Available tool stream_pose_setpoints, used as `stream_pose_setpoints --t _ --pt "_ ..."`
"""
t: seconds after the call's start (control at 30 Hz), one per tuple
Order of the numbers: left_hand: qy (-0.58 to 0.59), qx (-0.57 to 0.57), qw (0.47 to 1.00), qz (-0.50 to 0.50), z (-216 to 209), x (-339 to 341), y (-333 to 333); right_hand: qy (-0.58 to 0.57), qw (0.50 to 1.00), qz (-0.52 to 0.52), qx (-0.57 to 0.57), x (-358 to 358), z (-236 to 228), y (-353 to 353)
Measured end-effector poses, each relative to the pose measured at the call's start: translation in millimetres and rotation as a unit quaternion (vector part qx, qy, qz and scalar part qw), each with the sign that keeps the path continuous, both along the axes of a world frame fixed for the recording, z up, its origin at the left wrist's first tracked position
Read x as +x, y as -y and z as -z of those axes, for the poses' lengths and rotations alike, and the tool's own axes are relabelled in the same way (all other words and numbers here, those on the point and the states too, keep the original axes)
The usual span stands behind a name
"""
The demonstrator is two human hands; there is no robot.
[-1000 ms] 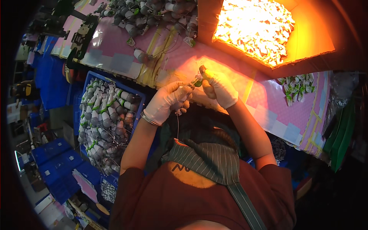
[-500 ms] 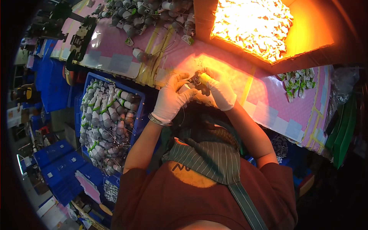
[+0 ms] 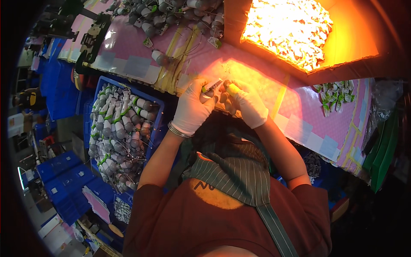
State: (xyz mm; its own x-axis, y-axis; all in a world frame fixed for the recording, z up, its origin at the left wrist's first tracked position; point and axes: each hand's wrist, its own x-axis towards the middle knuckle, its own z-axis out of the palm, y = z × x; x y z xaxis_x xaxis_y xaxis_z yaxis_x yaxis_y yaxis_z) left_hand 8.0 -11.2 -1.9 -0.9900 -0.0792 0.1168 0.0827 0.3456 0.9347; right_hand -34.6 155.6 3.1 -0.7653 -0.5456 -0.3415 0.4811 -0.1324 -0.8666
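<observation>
My left hand (image 3: 192, 106), in a white glove, is closed on a small grey-and-white part (image 3: 211, 88) whose pale end points up between the fingers. Right beside it is my right hand (image 3: 250, 103), also gloved, with yellow wrapping on one finger and darker fingertips bent inward. Whatever those fingers hold, if anything, is hidden. Both hands are raised over the near edge of the pink-covered table (image 3: 141, 55), in bright orange light.
At the left stands a blue crate (image 3: 159, 112) full of grey-and-white bulb-shaped parts with wires. More such parts (image 3: 162, 17) are heaped at the table's back. A cardboard box (image 3: 278, 55) of brightly lit pieces stands far right, near small green-and-white pieces (image 3: 336, 95).
My hands have drawn slightly apart. The small part in my left hand now shows its pale end tilted upward; a dark cluster seen between the fingers before is less visible.
</observation>
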Motion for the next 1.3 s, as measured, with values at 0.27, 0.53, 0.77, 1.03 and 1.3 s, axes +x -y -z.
stream_pose_setpoints --t 0.27,0.53,0.77,1.03,1.3 --pt "-0.028 -0.089 0.996 -0.007 -12 1 -3 0.334 0.917 -0.018 -0.217 -1 3 4" --pt "-0.063 -0.145 0.987 -0.02 -5 2 -2 0.15 0.988 0.012 -0.04 -4 -10 3" --pt "0.051 -0.022 0.998 -0.002 -2 6 0 -0.164 0.964 0.015 0.21 -6 -3 8" --pt "0.311 0.218 0.925 0.015 -28 0 -1 -0.541 0.791 0.101 0.269 -12 12 15" --pt "0.129 0.037 0.99 0.05 -6 1 -2 -0.301 0.919 0.0 0.255 -23 2 9"
